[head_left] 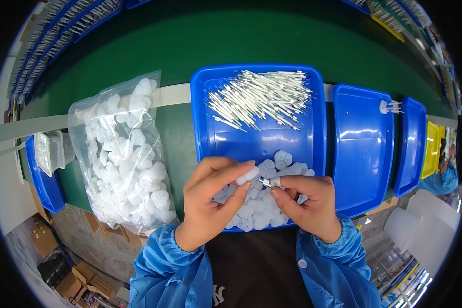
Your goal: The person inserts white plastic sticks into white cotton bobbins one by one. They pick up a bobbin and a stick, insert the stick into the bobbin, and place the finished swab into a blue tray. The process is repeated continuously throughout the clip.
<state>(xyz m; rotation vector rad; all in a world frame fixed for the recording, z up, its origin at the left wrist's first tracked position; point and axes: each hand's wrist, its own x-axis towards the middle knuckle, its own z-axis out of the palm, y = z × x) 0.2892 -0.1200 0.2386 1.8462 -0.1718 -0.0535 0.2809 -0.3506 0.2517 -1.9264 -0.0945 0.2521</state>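
Note:
Between the thumb and fingers of my left hand [205, 200] is a white, rounded plastic piece [247, 175], held tilted. Close beside it, my right hand [313, 203] pinches a small part with a shiny metal end [265, 181]; most of that part is hidden by the fingers. The metal end points toward the white piece; whether they touch I cannot tell. A white wrap covers one right fingertip. Both hands hover over a blue tray [196, 113]. Its near half holds a pile of white lobed plastic pieces [259, 209], its far half a heap of thin white sticks with wire ends [264, 97].
Left of the tray lies a clear plastic bag [123, 159] full of similar white pieces. To the right are another blue tray [362, 154] with a few white-stemmed parts [390, 107], a narrower blue tray [410, 149] and a yellow one [432, 149]. Another person's blue sleeve [440, 179] shows far right.

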